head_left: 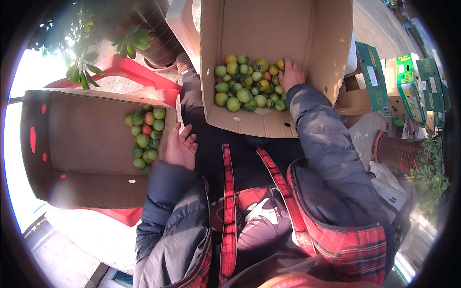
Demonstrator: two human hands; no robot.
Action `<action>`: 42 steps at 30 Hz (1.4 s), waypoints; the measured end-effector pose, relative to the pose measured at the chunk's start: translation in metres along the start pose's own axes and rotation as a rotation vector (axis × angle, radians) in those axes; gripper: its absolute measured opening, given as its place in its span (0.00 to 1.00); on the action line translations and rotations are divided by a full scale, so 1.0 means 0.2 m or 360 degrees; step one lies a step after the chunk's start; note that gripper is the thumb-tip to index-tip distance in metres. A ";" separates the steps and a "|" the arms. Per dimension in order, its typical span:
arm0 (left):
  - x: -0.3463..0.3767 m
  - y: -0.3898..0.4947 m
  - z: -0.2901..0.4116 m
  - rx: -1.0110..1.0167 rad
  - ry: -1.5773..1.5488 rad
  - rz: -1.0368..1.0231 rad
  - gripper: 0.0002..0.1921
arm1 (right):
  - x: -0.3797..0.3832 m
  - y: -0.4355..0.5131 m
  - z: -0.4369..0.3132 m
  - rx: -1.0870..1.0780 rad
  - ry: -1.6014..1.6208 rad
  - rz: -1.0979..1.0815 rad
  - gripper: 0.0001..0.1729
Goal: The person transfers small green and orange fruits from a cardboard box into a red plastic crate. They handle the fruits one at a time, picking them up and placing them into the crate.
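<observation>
My right hand [291,76] reaches into the large cardboard box [266,28] in front of me. Its fingers rest against the right edge of a pile of green and orange tomatoes [244,95], beside an orange one [281,64]. The fingertips are partly hidden, so a grip cannot be made out. My left hand [182,147] is turned palm up with its fingers apart and slightly bent, holding nothing. It is by the right wall of a second cardboard box [86,133]. Along that wall inside lie mostly green tomatoes [142,140] and a few reddish ones.
A red plastic stool [124,70] shows behind and below the left box. A pale plastic stool [183,25] stands by the front box. Potted plants [158,39] rise at the upper left and right. Several green printed cartons [410,82] are stacked at the right.
</observation>
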State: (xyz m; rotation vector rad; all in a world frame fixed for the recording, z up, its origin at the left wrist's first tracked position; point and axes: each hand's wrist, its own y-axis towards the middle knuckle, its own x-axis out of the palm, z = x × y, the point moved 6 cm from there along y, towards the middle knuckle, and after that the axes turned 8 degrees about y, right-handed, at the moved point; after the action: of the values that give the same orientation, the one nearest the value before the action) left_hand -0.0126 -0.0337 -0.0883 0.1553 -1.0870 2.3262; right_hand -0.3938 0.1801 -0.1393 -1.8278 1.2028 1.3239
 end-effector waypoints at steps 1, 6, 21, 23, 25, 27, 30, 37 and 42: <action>0.01 -0.04 -0.01 -0.0012 -0.0010 -0.0026 0.25 | -0.02 -0.02 0.01 -0.0028 0.0013 0.0048 0.31; 0.07 -0.06 -0.01 -0.0065 0.0031 -0.0122 0.25 | -0.06 -0.02 0.02 -0.0056 0.0098 0.0030 0.29; 0.11 -0.01 -0.03 -0.0127 0.0124 -0.0324 0.23 | 0.12 -0.36 -0.11 0.0197 0.0767 -0.0761 0.34; 0.11 0.00 -0.04 -0.0172 0.0135 -0.0333 0.22 | -0.04 -0.46 -0.30 0.0253 0.0776 -0.0852 0.32; 0.12 -0.01 -0.05 -0.0232 0.0193 -0.0339 0.21 | -0.01 -0.54 -0.45 0.0000 0.1369 -0.0853 0.31; 0.15 -0.03 -0.06 -0.0310 0.0284 -0.0349 0.20 | -0.09 -0.66 -0.67 -0.0255 0.1522 -0.1086 0.29; 0.25 -0.13 -0.08 -0.0498 0.0367 -0.0687 0.20 | -0.29 -0.75 -0.87 -0.0605 0.1616 -0.1428 0.28; 0.05 0.03 0.24 0.0254 -0.0902 -0.0487 0.25 | -0.16 -0.28 -0.34 -0.0178 0.0556 -0.0283 0.29; 0.03 0.04 0.15 -0.0017 -0.0583 -0.0219 0.30 | 0.03 -0.25 -0.20 0.0000 0.0535 -0.0312 0.33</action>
State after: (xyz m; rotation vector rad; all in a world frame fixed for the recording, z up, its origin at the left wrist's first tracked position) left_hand -0.0260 -0.0570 -0.0729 0.6521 -1.2170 2.2180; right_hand -0.3304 0.1656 -0.1343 -2.1666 1.1494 0.9340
